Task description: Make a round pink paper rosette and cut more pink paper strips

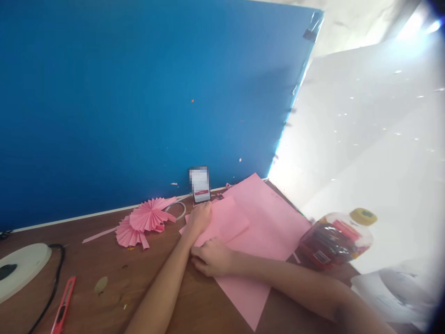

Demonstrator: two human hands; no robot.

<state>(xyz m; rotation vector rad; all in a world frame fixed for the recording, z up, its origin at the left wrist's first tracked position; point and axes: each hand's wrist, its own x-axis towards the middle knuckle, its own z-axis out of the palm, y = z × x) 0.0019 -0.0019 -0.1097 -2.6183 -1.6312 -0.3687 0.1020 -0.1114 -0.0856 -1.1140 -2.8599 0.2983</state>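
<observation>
A small pink paper sheet lies over a larger pink sheet on the brown table. At the small sheet's left edge, my left hand is closed on the paper, its fingertips mostly hidden. Just nearer to me, my right hand has curled fingers at the same sheet's lower left corner; the paper inside its grip is hidden. Left of my hands rest pleated pink paper fans, with narrow strips sticking out from them.
A phone leans on the blue wall panel behind my hands. Beside the fans is a whitish ring. A red cutter and a white round base with a black cable are at left. A yellow-capped bottle is at right.
</observation>
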